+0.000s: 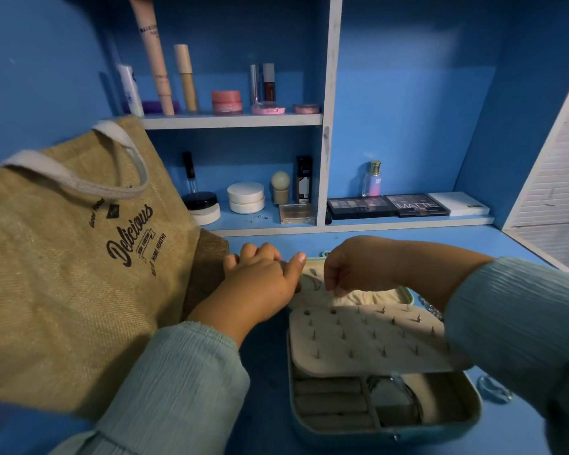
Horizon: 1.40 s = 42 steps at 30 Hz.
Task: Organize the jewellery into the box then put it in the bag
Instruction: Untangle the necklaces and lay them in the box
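A: Where is the jewellery box (385,418) sitting?

B: It is lying open on the blue worktop (266,366), right of the jute tote bag (79,267) printed "Delicious", which is standing just beside it. A cream earring panel (365,339) studded with small posts is lying over the upper part of the tray, and grey ring rolls (329,402) are showing in the front-left compartment.

A: What are the hands doing?

B: The left hand (263,284) is resting at the far-left edge of the lid's cream pocket (358,295), fingers curled and thumb out; whether it is gripping the fabric I cannot tell. The right hand (352,270) is hovering over the same pocket with its fingers bunched downward as if pinching something small, though what they are holding is too small to make out.

A: Any loose pieces?

B: A few small earrings (258,218) are lying on the lower shelf, near the white jars (245,197).
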Tool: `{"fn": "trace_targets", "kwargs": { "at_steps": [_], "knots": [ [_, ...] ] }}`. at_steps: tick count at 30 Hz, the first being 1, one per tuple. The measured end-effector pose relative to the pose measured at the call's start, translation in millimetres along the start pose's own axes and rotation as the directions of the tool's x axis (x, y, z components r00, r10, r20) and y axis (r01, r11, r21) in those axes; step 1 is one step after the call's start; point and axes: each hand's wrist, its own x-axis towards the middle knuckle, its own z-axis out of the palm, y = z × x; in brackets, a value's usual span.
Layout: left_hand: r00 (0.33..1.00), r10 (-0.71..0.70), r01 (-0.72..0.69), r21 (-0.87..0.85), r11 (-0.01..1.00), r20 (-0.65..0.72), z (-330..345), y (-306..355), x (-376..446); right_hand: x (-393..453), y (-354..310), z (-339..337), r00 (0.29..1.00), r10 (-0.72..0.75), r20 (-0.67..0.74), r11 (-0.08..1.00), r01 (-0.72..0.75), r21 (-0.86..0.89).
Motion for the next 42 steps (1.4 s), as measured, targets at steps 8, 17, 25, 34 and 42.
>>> {"fn": "trace_targets", "kwargs": {
  "at_steps": [8, 17, 25, 34, 42],
  "knots": [
    [0.987, -0.117, 0.132, -0.136, 0.982, 0.111, 2.0, 0.4, 0.6, 3.9, 0.6, 0.3, 1.000, -0.004, 0.001, 1.000, 0.004, -0.030],
    [0.992, -0.102, 0.113, -0.202, 0.973, 0.068, 3.8, 4.9, -3.3, 3.2, 2.5, 2.2, 1.000, 0.002, -0.021, 1.000, -0.002, 0.013],
    [0.992, -0.100, 0.113, -0.220, 0.969, 0.073, 1.6, 6.8, -5.4, 4.4, 3.7, 2.6, 1.000, 0.004, -0.019, 1.000, -0.003, 0.030],
    [0.993, -0.095, 0.109, -0.226, 0.968, 0.076, 7.6, 1.2, -2.1, 5.2, 4.8, 3.5, 1.000, 0.011, -0.019, 0.999, -0.011, 0.034],
    [0.992, -0.105, 0.118, -0.223, 0.968, 0.070, 7.5, 1.6, -1.6, 5.8, 5.7, 3.4, 1.000, 0.008, -0.014, 0.999, -0.007, 0.043]
  ]
}}
